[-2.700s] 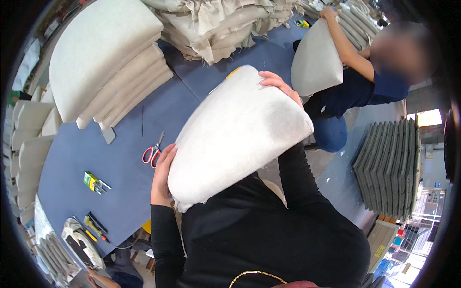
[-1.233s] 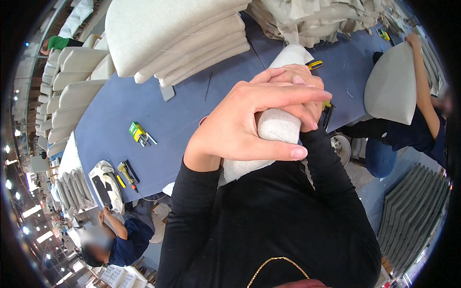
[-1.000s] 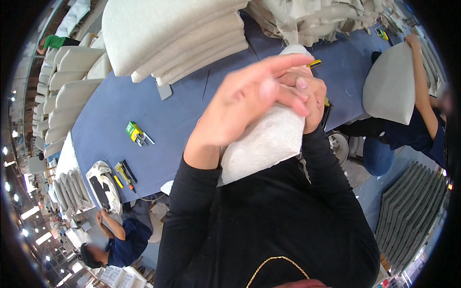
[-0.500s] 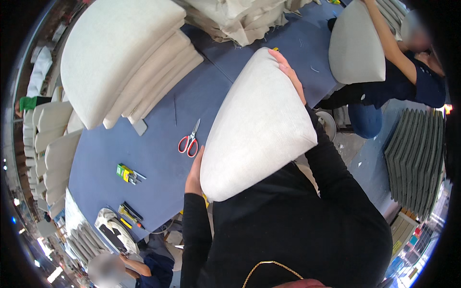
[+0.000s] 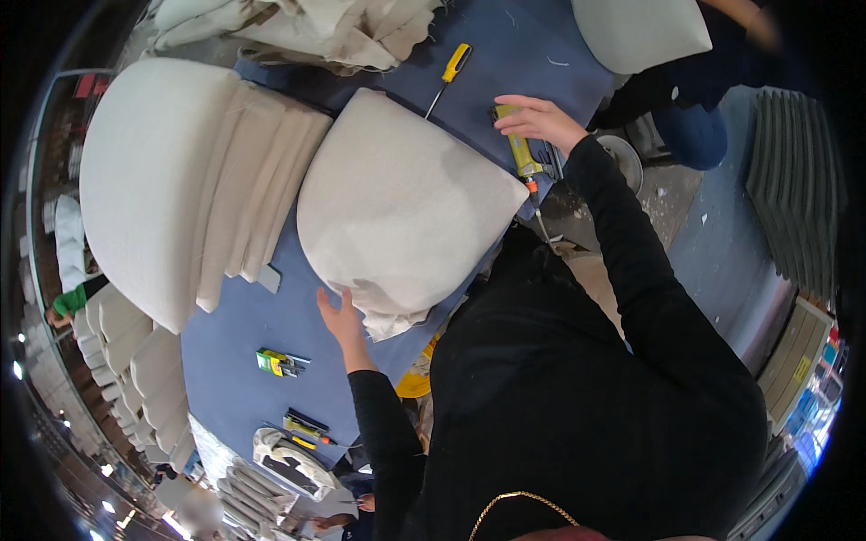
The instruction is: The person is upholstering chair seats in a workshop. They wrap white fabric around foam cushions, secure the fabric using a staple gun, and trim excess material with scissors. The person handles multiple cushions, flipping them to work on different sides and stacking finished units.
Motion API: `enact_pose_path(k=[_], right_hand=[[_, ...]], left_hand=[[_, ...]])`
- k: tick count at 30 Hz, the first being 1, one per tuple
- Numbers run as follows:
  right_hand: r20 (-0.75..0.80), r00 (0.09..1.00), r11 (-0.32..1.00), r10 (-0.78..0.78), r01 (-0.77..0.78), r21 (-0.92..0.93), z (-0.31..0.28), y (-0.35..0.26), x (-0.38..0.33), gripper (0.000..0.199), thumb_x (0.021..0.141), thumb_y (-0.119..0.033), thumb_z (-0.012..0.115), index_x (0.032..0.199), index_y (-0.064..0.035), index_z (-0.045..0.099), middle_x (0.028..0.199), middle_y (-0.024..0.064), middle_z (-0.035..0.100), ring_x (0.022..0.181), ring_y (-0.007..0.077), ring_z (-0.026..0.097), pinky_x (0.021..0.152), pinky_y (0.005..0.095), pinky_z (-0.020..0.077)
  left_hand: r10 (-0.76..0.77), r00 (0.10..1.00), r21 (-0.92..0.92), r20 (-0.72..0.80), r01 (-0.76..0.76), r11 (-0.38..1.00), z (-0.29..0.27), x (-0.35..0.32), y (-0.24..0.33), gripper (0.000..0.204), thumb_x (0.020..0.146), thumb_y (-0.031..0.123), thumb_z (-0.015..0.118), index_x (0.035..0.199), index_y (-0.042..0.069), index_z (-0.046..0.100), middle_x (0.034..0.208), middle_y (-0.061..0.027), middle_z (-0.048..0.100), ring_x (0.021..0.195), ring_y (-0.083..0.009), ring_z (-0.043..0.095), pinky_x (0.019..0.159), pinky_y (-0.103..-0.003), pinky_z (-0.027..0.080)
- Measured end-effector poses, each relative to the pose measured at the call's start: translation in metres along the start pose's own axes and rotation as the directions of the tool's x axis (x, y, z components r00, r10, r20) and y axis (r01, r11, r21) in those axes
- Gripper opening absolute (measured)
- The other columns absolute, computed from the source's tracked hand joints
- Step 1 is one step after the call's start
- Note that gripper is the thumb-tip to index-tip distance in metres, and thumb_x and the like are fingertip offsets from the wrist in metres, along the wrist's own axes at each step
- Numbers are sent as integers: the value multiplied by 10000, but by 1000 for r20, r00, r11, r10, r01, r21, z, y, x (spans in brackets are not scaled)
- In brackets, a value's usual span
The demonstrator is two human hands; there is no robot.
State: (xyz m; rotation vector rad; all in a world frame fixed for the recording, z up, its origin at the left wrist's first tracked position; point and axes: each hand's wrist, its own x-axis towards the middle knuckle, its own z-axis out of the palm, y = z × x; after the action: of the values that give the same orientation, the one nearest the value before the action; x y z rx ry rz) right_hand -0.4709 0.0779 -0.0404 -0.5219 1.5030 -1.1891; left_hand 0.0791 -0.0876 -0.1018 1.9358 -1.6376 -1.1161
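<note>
A pale fabric-covered cushion with one rounded side lies on the blue table in front of me. Loose cloth shows along its near lower edge. By that edge is my left hand, open, with thumb and fingers apart; whether the fingertips touch the cloth I cannot tell. To the right of the cushion, my right hand rests over a yellow-green staple gun, fingers stretched across its upper end rather than wrapped round it. An air hose runs from the tool. Beyond the cushion lies a yellow-handled screwdriver or awl.
A stack of similar cushions stands close on the left. Heaped cloth lies at the far side. A small green-yellow box and another stapler-like tool sit at near left. Another person holds a cushion at far right.
The cushion, held up in both hands before, now lies on the table, turned and farther left. My left hand has let go; my right hand has moved to the staple gun. The red-handled scissors no longer show.
</note>
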Motion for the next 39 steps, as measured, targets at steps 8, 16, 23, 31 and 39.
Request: enact_pose_path(k=[8, 16, 23, 31, 39], right_hand=[[-13, 915, 882, 404, -386, 271, -2, 98, -21, 670, 1115, -515, 511, 1628, -83, 505, 1623, 211, 546, 1482, 275, 558, 1244, 389, 416], [-3, 914, 899, 406, -399, 180, 35, 108, 10, 671, 1157, -492, 480, 1656, -44, 461, 1765, 167, 362, 1596, 226, 402, 1302, 337, 290], [-117, 991, 997, 63, -57, 55, 87, 91, 123, 631, 1131, -508, 547, 1531, -25, 624, 1541, 134, 653, 1422, 218, 587, 1210, 326, 404], [-102, 990, 995, 99, -98, 8, 136, 39, 301, 676, 1106, -542, 582, 1518, -8, 626, 1511, 143, 675, 1404, 222, 603, 1202, 332, 407], [-121, 979, 772, -163, 51, -633, 132, 61, 222, 646, 1107, -462, 547, 1638, -100, 477, 1495, 294, 624, 1424, 447, 571, 1174, 481, 456]], left_hand=[[112, 982, 392, -151, -44, 919, 74, 2, 49, 704, 1125, 493, 486, 1678, 69, 377, 1724, -298, 317, 1597, -462, 317, 1276, -561, 310], [243, 925, 436, -294, -97, 895, 97, 7, 34, 629, 1150, 438, 401, 1677, 94, 394, 1722, -323, 307, 1586, -489, 318, 1260, -597, 321], [210, 923, 414, -322, -62, 908, 99, 11, 33, 614, 1144, 418, 430, 1678, 115, 407, 1719, -300, 336, 1583, -467, 330, 1282, -564, 283], [179, 918, 411, -353, -20, 912, 99, 16, 32, 609, 1136, 421, 443, 1668, 124, 437, 1743, -246, 333, 1591, -435, 332, 1289, -539, 274], [198, 917, 454, -347, -21, 891, 97, 17, 27, 617, 1125, 426, 454, 1665, 129, 443, 1719, -266, 361, 1557, -473, 360, 1275, -555, 294]])
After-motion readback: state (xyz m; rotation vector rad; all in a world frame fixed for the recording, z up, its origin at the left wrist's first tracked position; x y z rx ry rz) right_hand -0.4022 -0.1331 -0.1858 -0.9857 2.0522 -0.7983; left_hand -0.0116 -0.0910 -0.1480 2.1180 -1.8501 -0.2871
